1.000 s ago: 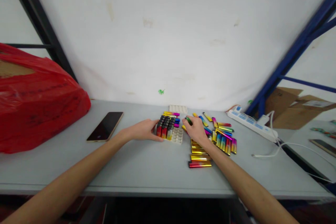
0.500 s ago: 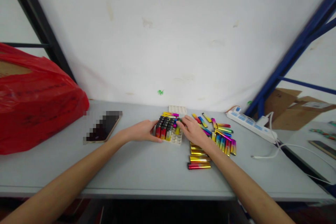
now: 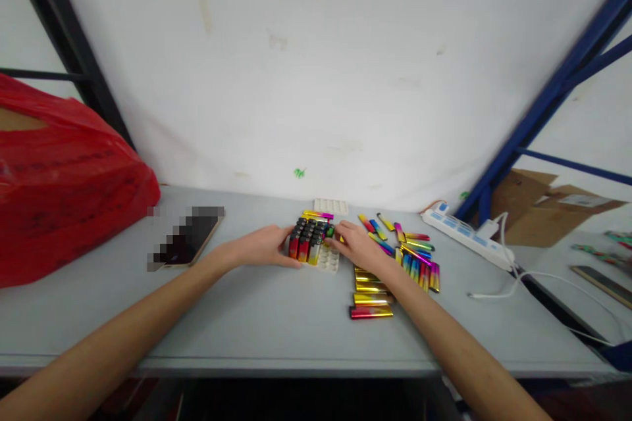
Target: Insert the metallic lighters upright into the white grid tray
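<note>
Just now, the left hand has its grip apart, thumb at the front and fingers farther back, set against the left side of a tight block of upright, shiny multicoloured lighters with black tops. That block stands in a pale plastic tray with rows of round sockets, near the middle of the surface; bare sockets show at the tray's front right.

Across from it, the right hand is bent over the tray's right side, its fingertips beside a small green shiny piece at the block's edge. Whether that grip is clamped on the piece, I cannot tell, since the fingers hide the contact.

Below the right wrist, gold metallic lighters lie flat in a column, with a red-and-gold metallic lighter nearest the front edge. To the right of the hand, a loose heap of blue, red, yellow and purple metallic lighters spreads out. Behind the block, close to the wall, sits a second pale socketed tray.
</note>
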`<state>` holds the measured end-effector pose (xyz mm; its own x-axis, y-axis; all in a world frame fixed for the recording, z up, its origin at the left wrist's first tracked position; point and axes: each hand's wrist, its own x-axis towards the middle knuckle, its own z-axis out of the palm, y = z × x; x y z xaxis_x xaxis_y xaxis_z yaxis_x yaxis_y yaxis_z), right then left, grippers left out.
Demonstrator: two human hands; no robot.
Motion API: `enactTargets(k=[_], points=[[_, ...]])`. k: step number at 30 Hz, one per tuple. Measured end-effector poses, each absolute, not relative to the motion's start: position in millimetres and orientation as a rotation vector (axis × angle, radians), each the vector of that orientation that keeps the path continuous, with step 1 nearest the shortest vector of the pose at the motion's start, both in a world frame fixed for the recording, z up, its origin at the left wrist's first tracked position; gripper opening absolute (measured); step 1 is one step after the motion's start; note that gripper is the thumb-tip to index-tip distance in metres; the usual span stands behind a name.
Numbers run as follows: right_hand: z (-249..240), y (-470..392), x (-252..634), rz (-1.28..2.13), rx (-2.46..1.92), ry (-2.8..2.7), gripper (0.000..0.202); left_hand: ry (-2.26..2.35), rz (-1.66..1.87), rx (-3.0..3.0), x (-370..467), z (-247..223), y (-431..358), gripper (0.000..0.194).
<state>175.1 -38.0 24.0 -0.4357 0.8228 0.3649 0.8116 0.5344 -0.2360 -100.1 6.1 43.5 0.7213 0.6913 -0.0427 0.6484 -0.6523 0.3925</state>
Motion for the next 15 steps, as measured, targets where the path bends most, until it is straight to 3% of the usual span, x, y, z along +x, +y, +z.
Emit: enactTargets(k=[5, 10, 15], points=[[32, -41, 201, 0.182, -1.303, -2.323, 0.032, 1.042, 0.137, 2.518, -99, 45, 5, 0.069], [27, -40, 223, 0.129, -1.555, -2.403, 0.035, 1.086, 0.127, 2.517, -99, 45, 5, 0.074], [28, -42, 213, 0.058, -1.575, -2.446, 0.025, 1.068, 0.128, 2.503, -101, 41, 8, 0.081]])
